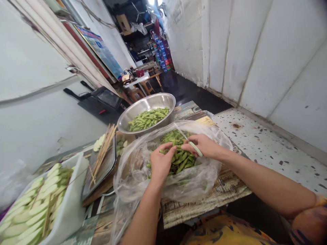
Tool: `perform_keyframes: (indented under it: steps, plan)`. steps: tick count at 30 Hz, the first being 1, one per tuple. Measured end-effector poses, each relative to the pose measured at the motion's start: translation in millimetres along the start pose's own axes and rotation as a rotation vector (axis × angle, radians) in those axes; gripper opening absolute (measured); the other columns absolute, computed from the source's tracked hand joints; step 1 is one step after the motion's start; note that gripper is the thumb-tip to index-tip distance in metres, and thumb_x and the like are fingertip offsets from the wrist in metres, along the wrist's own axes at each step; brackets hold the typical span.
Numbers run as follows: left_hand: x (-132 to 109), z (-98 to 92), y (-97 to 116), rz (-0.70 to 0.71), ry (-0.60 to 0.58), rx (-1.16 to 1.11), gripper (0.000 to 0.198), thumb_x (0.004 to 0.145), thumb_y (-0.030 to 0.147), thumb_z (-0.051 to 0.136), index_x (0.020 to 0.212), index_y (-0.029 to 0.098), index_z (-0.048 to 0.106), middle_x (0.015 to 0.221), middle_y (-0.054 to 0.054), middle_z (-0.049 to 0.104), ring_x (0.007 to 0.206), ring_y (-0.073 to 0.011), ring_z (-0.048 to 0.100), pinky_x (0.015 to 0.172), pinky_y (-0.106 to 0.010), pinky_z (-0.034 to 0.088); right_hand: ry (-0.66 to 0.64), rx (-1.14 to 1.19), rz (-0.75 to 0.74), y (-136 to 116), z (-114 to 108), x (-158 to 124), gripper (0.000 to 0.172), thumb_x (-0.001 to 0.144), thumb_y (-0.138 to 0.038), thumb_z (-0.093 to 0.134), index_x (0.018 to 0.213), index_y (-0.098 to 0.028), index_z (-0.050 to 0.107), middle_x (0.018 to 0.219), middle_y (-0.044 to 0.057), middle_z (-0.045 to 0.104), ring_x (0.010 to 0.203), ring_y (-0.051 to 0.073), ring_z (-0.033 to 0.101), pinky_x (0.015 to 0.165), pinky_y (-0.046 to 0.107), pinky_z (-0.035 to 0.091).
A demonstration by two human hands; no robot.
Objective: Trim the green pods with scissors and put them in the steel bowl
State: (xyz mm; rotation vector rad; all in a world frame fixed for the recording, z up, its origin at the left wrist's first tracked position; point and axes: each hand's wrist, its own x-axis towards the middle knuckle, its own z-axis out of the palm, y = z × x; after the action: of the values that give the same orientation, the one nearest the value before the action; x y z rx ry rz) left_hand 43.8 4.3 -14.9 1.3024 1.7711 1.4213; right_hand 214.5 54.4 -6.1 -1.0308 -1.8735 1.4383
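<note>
My left hand (161, 161) is closed in a pinch at the left of the pile of green soybean pods (182, 161), with what looks like a pod (162, 151) at its fingertips. Close by, my right hand (198, 144) grips what appear to be scissors (195, 148), with a pale green handle and a thin metal blade pointing up and away. The pods lie in an open, clear plastic bag (135, 170), its edges spread around them. Beyond the bag stands a wide steel bowl (122, 126) with more pods (148, 119) in it.
On the left is a white plastic bin (74, 190) of sliced pale-green vegetable (33, 211) on skewers. Beside it, a metal tray (111, 163) carries bare wooden skewers (103, 153). Everything rests on a wood-patterned table (184, 212). A white wall (245, 51) runs along the right.
</note>
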Motion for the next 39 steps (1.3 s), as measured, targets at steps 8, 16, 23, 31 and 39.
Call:
perform_keyframes:
  steps: [8,16,23,31,39]
  plan:
    - [1.0,-2.3,2.9,0.050,0.146,0.053,0.021,0.064,0.031,0.071,0.080,0.018,0.073,0.081,-0.005,0.072,0.076,-0.0177,0.064,0.077,-0.029,0.048,0.053,-0.508,-0.043,-3.7,3.9,-6.3,0.044,0.065,-0.059,0.063,0.080,-0.018,0.068,0.056,0.000,0.052,0.054,0.013,0.043,0.049,0.022,0.025]
    - [-2.1,-3.4,7.6,0.061,0.035,0.075,0.019,0.064,0.030,0.071,0.080,0.018,0.073,0.083,-0.006,0.072,0.078,-0.0184,0.064,0.078,-0.030,0.049,-0.009,-0.451,-0.068,-4.2,4.3,-8.1,0.040,0.064,-0.057,0.065,0.072,-0.018,0.063,0.056,-0.002,0.050,0.053,0.011,0.041,0.048,0.021,0.024]
    - [3.3,-10.7,5.1,0.025,-0.145,0.132,0.017,0.065,0.030,0.069,0.075,0.016,0.072,0.072,-0.004,0.070,0.069,-0.0172,0.062,0.069,-0.028,0.047,-0.069,-0.536,-0.050,0.5,3.6,-8.5,0.045,0.070,-0.058,0.058,0.055,-0.016,0.057,0.046,-0.003,0.037,0.047,0.009,0.032,0.046,0.023,0.020]
    - [8.7,-15.7,4.5,-0.022,-0.183,0.013,0.018,0.065,0.030,0.070,0.076,0.017,0.065,0.065,0.001,0.062,0.055,-0.0087,0.051,0.053,-0.020,0.037,-0.059,-0.611,-0.048,3.2,1.3,-3.1,0.038,0.071,-0.052,0.060,0.058,-0.017,0.063,0.044,-0.002,0.041,0.046,0.010,0.036,0.046,0.023,0.022]
    - [13.2,-22.3,15.4,-0.373,-0.246,-0.670,0.034,0.067,0.035,0.070,0.071,0.017,0.041,0.049,0.006,0.046,0.038,-0.0030,0.035,0.036,-0.014,0.018,-0.079,-0.324,0.000,0.5,0.7,-5.1,0.046,0.068,-0.060,0.060,0.074,-0.016,0.068,0.054,-0.001,0.053,0.050,0.012,0.047,0.046,0.022,0.029]
